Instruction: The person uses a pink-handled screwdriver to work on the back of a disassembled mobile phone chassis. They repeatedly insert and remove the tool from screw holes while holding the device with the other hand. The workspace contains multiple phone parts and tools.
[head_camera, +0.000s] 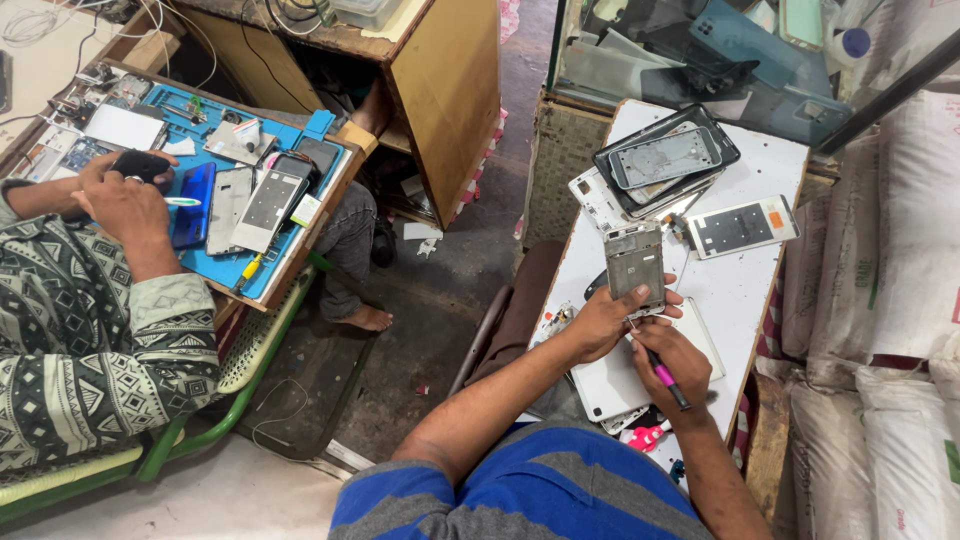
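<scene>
Fingers (640, 293) of the left hand (603, 322) are clamped around the lower end of an opened phone frame (634, 262), holding it tilted just above the white table (735, 290), while the right hand (672, 362) has its fingers closed on a pink-and-black screwdriver (662, 376) whose tip meets the frame's bottom edge. Further up the table lie a stack of phone housings (662, 160) and a white back panel (742, 226); at the left, another person's hands (125, 195) work over a blue mat (285, 255) strewn with phone parts.
</scene>
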